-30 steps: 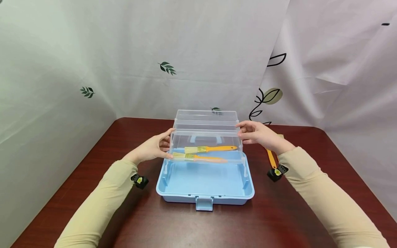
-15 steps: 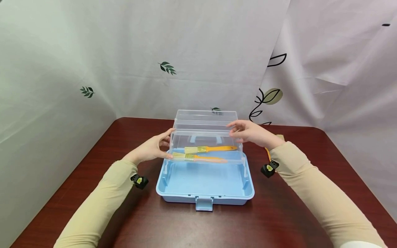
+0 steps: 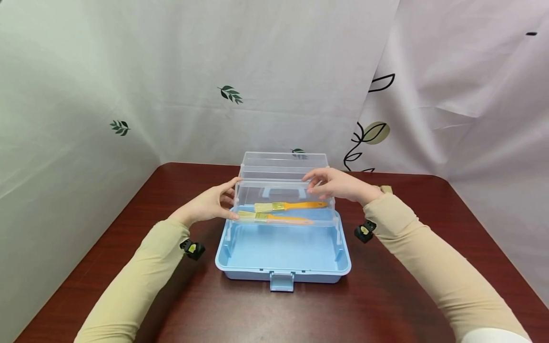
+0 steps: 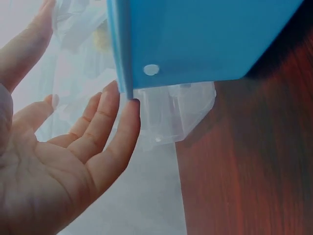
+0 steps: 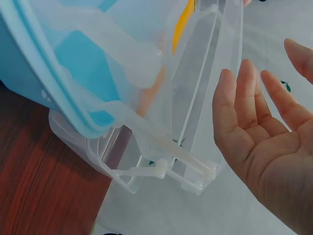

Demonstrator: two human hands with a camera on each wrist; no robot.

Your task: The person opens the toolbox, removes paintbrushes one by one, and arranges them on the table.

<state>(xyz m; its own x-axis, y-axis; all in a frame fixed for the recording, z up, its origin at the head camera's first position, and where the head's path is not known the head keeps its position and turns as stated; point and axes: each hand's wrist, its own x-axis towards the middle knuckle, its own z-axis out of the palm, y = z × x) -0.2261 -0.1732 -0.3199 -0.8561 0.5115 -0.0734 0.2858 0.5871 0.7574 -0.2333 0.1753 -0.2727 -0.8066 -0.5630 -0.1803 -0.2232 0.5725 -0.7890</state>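
A light blue toolbox (image 3: 283, 272) stands with its lid raised and a clear plastic tray (image 3: 322, 220) lifted above its base. Two paintbrushes with orange handles lie in the tray: the rear paintbrush (image 3: 296, 205) and the front paintbrush (image 3: 274, 218), partly veiled by the tray's front wall. My left hand (image 3: 214, 202) grips the tray's left end, thumb at its front and index finger at its back; other fingers touch the box edge in the left wrist view. Over the tray's right half hovers my right hand (image 3: 336, 185), fingers loosely bent, holding nothing.
The toolbox's front latch (image 3: 281, 282) hangs down. A pale tip of another object (image 3: 387, 189) shows behind my right forearm. Around the box lies the dark red tabletop (image 3: 180, 295), and a patterned white curtain (image 3: 274, 71) hangs behind it.
My right hand has left the tray's right end and moved left over the tray. The left hand, tray and both paintbrushes stay where they were.
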